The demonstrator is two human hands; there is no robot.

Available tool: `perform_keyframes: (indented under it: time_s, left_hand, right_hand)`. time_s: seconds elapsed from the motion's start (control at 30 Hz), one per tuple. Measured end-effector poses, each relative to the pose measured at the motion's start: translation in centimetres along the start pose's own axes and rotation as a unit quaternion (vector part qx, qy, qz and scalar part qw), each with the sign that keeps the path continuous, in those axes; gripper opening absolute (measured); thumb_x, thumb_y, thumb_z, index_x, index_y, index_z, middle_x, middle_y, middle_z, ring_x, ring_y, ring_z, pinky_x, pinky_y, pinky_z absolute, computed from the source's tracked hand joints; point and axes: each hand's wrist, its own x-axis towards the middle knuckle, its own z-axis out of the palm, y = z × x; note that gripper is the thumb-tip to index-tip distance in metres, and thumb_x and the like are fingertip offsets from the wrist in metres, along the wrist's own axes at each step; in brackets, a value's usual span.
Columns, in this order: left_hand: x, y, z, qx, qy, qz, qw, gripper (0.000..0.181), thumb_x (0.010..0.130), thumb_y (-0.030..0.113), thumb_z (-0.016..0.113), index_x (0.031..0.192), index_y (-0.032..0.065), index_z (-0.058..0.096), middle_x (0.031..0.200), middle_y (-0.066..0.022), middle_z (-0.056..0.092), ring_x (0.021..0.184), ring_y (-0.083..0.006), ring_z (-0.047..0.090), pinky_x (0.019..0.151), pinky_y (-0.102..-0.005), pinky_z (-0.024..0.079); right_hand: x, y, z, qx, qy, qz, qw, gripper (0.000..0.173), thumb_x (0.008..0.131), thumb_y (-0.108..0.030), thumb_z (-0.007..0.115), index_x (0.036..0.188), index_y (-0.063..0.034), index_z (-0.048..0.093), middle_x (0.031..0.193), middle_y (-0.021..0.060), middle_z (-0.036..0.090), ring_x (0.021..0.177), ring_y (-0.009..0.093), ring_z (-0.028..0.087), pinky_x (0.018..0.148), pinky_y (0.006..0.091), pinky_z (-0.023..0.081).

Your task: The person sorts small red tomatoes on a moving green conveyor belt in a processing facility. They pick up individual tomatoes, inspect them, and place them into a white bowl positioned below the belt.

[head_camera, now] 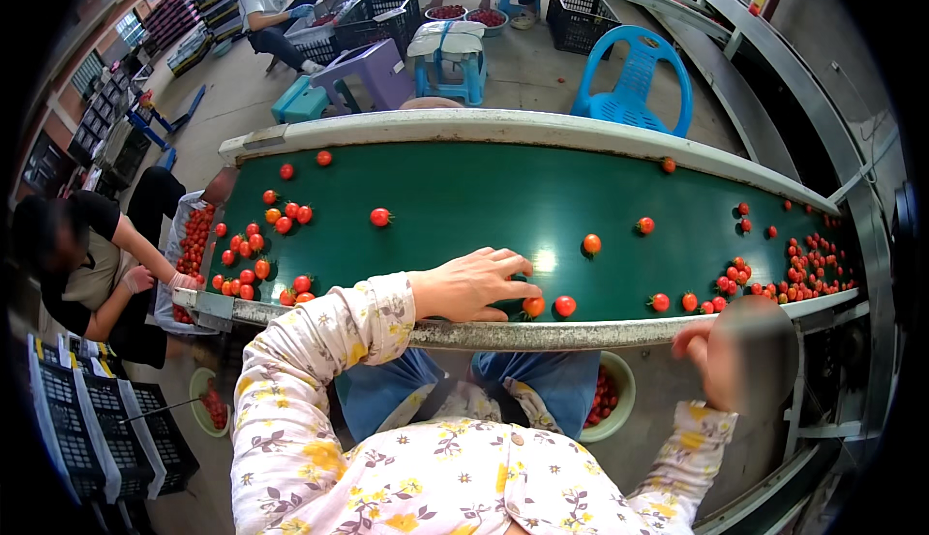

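Observation:
My left hand (475, 286) is over the near edge of a green conveyor belt (464, 179), palm down with fingers apart. Its fingertips are at an orange-red cherry tomato (533, 307); part of another shows beneath the fingers. Just right of them lies a red cherry tomato (565, 307). My right hand (707, 361) is raised off the belt's near rail (580, 332), and a blur hides much of it, so any hold is unclear. Toward the belt's right end, many cherry tomatoes (805, 266) are bunched. A looser group (254, 242) lies at the left.
A co-worker (87, 259) sits at the left end by a lined crate of tomatoes (194, 241). A green bowl (630, 393) stands below the near rail. Beyond the belt are a blue plastic chair (635, 81), stools (450, 74) and another seated person (272, 12).

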Motion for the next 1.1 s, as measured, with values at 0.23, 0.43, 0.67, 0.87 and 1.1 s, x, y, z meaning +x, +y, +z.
perform_keyframes:
  time_s: [0.23,0.43,0.67,0.87,1.1]
  left_hand:
    - [0.8,-0.3,1.0,-0.036,-0.062,-0.067,0.995,0.049,0.080,0.011,0.069,0.125,0.0129,0.052,0.112,-0.0091,0.053,0.102,-0.0262,0.055,0.087,-0.0381,0.046]
    - [1.5,0.7,0.2,-0.054,-0.056,-0.082,0.994,0.060,0.081,0.012,0.068,0.136,0.0141,0.044,0.112,-0.0102,0.052,0.103,-0.0274,0.055,0.080,-0.0378,0.050]
    - [3.0,0.8,0.6,-0.083,-0.095,-0.044,0.991,0.060,0.082,0.015,0.068,0.137,0.0229,0.044,0.107,-0.0102,0.053,0.091,-0.0278,0.060,0.071,-0.0390,0.052]
    - [3.7,1.2,0.9,-0.106,-0.086,-0.085,0.987,0.049,0.083,0.017,0.066,0.129,0.0195,0.050,0.101,-0.0103,0.054,0.088,-0.0291,0.062,0.071,-0.0394,0.051]
    - [1.1,-0.2,-0.2,-0.081,-0.027,-0.161,0.983,0.032,0.081,0.016,0.067,0.112,0.0117,0.061,0.097,-0.0070,0.055,0.082,-0.0259,0.063,0.069,-0.0361,0.052]
  right_hand:
    - [8.1,4.9,-6.5,-0.468,0.117,0.044,0.875,0.050,0.081,-0.027,0.064,0.124,-0.0056,0.052,0.112,0.0158,0.057,0.107,0.031,0.056,0.093,0.0394,0.044]
    - [9.3,3.0,-4.7,-0.463,0.008,0.139,0.875,0.060,0.078,-0.038,0.065,0.128,-0.0082,0.051,0.116,0.0186,0.052,0.111,0.035,0.052,0.095,0.0401,0.044]
    - [8.9,0.4,0.7,-0.384,-0.086,0.073,0.916,0.065,0.076,-0.042,0.070,0.129,-0.0091,0.052,0.102,0.0155,0.052,0.090,0.028,0.057,0.080,0.0376,0.048]
    - [10.6,-1.0,7.2,-0.342,-0.154,-0.019,0.927,0.064,0.078,-0.037,0.070,0.130,-0.0064,0.048,0.107,0.0189,0.051,0.097,0.033,0.057,0.084,0.0384,0.047]
    - [12.8,-1.7,13.9,-0.258,-0.211,-0.056,0.941,0.059,0.083,-0.037,0.065,0.130,-0.0049,0.048,0.117,0.0220,0.048,0.106,0.036,0.055,0.092,0.0393,0.046]
